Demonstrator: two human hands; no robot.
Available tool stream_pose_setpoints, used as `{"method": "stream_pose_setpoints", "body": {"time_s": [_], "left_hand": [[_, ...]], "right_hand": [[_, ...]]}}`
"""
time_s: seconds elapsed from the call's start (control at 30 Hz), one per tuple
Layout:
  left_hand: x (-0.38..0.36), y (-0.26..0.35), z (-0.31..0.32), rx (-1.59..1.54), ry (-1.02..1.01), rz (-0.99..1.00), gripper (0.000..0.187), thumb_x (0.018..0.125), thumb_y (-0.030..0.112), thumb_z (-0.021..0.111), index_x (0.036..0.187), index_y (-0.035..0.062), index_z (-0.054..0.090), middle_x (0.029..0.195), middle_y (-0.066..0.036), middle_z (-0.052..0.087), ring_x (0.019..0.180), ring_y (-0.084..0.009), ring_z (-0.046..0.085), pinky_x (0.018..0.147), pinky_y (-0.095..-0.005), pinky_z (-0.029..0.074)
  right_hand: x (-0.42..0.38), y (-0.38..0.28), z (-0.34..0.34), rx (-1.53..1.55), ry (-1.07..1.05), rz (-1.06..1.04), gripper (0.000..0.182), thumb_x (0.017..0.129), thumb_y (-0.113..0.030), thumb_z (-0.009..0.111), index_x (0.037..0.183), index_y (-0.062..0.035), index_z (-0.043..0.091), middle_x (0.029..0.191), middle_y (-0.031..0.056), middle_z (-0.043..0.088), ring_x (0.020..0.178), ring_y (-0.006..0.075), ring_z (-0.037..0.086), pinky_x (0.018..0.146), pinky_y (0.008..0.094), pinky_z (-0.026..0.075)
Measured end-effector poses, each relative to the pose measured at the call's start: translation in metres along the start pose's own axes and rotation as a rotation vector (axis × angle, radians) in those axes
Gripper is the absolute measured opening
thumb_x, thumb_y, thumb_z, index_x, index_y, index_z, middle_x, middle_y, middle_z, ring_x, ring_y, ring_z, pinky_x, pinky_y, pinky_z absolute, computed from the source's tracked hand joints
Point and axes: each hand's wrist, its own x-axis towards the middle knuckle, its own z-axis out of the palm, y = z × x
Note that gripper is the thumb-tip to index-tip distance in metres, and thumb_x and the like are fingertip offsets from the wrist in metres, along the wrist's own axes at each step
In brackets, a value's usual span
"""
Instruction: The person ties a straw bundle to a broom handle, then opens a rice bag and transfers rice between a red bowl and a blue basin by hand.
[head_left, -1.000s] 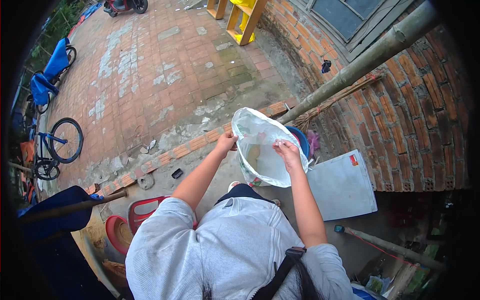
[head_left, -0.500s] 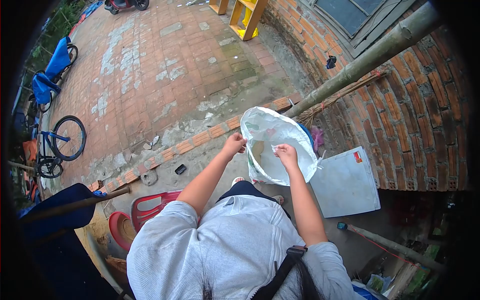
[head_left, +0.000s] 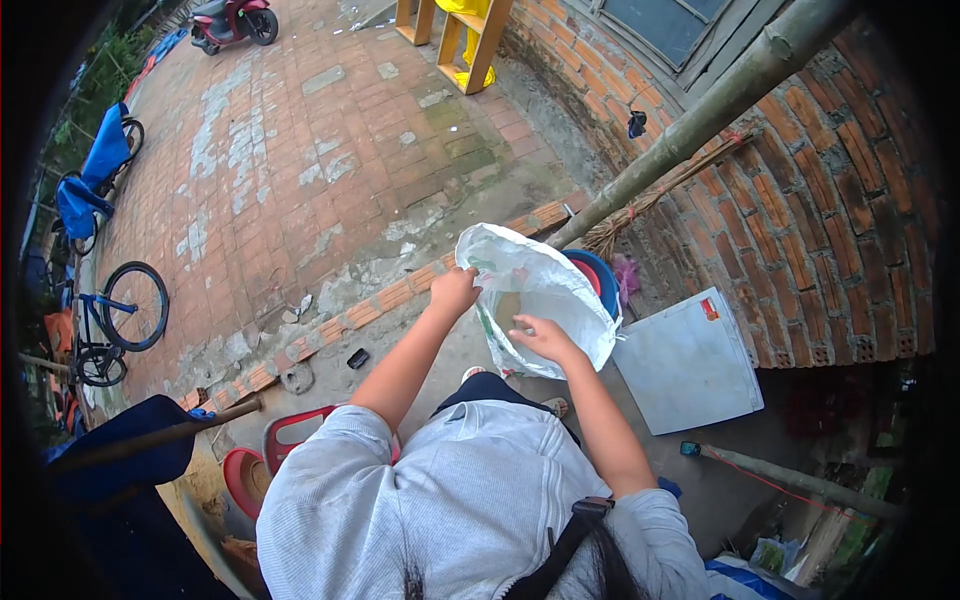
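Note:
A large white woven sack (head_left: 565, 290) gapes upward in front of my body, with green and red print showing on its side. My left hand (head_left: 456, 291) is closed on the sack's left rim. Over the mouth of the sack is my right hand (head_left: 541, 338), its fingers spread and nothing seen in them. Something pale tan shows inside near those fingers; I cannot make out what it is. The bottom of the sack is hidden.
Blue and red basins (head_left: 600, 280) stand behind the sack, beside a white panel (head_left: 688, 362). A bamboo pole (head_left: 700, 135) slants along the brick wall. A red plastic chair (head_left: 295, 435) is at my left, and a low brick edging (head_left: 370, 293) crosses ahead.
My right hand has gone from pinching a small white bit to spread fingers, lower and further left. The bit is no longer visible. The sack's mouth has shifted slightly left and narrowed.

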Motion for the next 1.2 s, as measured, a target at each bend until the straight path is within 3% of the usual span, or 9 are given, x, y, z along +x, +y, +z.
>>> {"method": "stream_pose_setpoints", "body": {"time_s": [0.13, 0.2, 0.27, 0.33, 0.67, 0.7, 0.83, 0.97, 1.2], "left_hand": [[0.019, -0.002, 0.008, 0.202, -0.192, -0.068, 0.035, 0.069, 0.019, 0.061, 0.103, 0.0148, 0.061, 0.089, -0.015, 0.065, 0.085, -0.0303, 0.063, 0.07, -0.042, 0.05], [0.021, -0.001, 0.01, 0.22, -0.194, -0.043, 0.033, 0.068, 0.019, 0.061, 0.101, 0.0163, 0.062, 0.088, -0.013, 0.065, 0.085, -0.0298, 0.063, 0.071, -0.0412, 0.05], [0.025, 0.002, 0.005, 0.209, -0.235, 0.022, 0.022, 0.069, 0.018, 0.058, 0.09, 0.014, 0.065, 0.087, -0.012, 0.066, 0.082, -0.0301, 0.064, 0.069, -0.0409, 0.051], [0.023, 0.009, -0.003, 0.213, -0.269, 0.025, 0.017, 0.071, 0.016, 0.055, 0.081, 0.0117, 0.068, 0.087, -0.013, 0.066, 0.081, -0.0296, 0.064, 0.069, -0.0404, 0.051], [-0.003, 0.054, -0.023, -0.117, -0.103, 0.083, 0.027, 0.074, 0.024, 0.064, 0.097, 0.0102, 0.064, 0.093, -0.015, 0.065, 0.087, -0.0297, 0.062, 0.074, -0.0399, 0.049], [-0.011, 0.064, -0.021, -0.183, -0.121, 0.146, 0.028, 0.076, 0.025, 0.063, 0.099, 0.0087, 0.063, 0.094, -0.016, 0.064, 0.088, -0.03, 0.062, 0.075, -0.0396, 0.049], [-0.042, 0.108, 0.002, -0.277, -0.14, 0.348, 0.035, 0.081, 0.031, 0.059, 0.106, 0.0062, 0.061, 0.1, -0.02, 0.062, 0.093, -0.0326, 0.06, 0.082, -0.0387, 0.047], [-0.079, 0.164, 0.013, -0.193, -0.289, 0.464, 0.048, 0.085, 0.041, 0.053, 0.116, 0.004, 0.055, 0.115, -0.021, 0.056, 0.107, -0.0353, 0.053, 0.092, -0.0394, 0.041], [-0.133, 0.229, 0.073, -0.07, -0.339, 0.587, 0.058, 0.082, 0.039, 0.057, 0.129, 0.0067, 0.042, 0.119, -0.021, 0.053, 0.106, -0.0361, 0.052, 0.091, -0.0404, 0.041]], "right_hand": [[0.001, -0.013, 0.016, -0.008, -0.209, -0.053, 0.044, 0.079, -0.036, 0.065, 0.106, -0.0015, 0.06, 0.084, 0.0133, 0.066, 0.076, 0.0209, 0.063, 0.069, 0.0314, 0.049], [0.001, -0.004, 0.02, 0.111, -0.289, -0.07, 0.023, 0.077, -0.019, 0.063, 0.09, -0.0001, 0.065, 0.074, 0.0097, 0.065, 0.062, 0.0145, 0.061, 0.059, 0.0282, 0.049], [-0.005, -0.003, 0.017, 0.079, -0.212, -0.152, 0.013, 0.071, -0.011, 0.062, 0.078, -0.0014, 0.066, 0.071, 0.0108, 0.065, 0.065, 0.0189, 0.062, 0.06, 0.0311, 0.049], [-0.013, -0.009, 0.007, 0.072, -0.193, -0.136, 0.013, 0.071, -0.011, 0.061, 0.079, -0.0019, 0.066, 0.073, 0.0113, 0.065, 0.068, 0.0193, 0.063, 0.062, 0.0309, 0.049], [-0.063, 0.023, -0.045, -0.165, 0.316, -0.122, 0.03, 0.077, -0.022, 0.06, 0.101, -0.0043, 0.059, 0.101, 0.0199, 0.06, 0.091, 0.0325, 0.059, 0.079, 0.0394, 0.045], [-0.071, 0.025, -0.051, -0.112, 0.26, -0.066, 0.036, 0.078, -0.024, 0.06, 0.108, -0.0049, 0.057, 0.116, 0.0235, 0.052, 0.105, 0.0343, 0.053, 0.087, 0.0398, 0.042], [-0.109, 0.04, -0.058, -0.046, 0.358, -0.034, 0.043, 0.08, -0.026, 0.06, 0.117, -0.0056, 0.054, 0.131, 0.028, 0.037, 0.121, 0.0376, 0.039, 0.1, 0.038, 0.033], [-0.15, 0.076, -0.057, -0.072, 0.489, -0.112, 0.041, 0.081, -0.021, 0.06, 0.117, -0.0031, 0.053, 0.133, 0.0261, 0.037, 0.123, 0.0364, 0.037, 0.1, 0.0374, 0.033], [-0.266, 0.118, -0.064, 0.054, 0.632, 0.045, 0.043, 0.083, -0.025, 0.057, 0.122, -0.0079, 0.051, 0.135, 0.0281, 0.033, 0.127, 0.0357, 0.034, 0.102, 0.038, 0.03]]}}
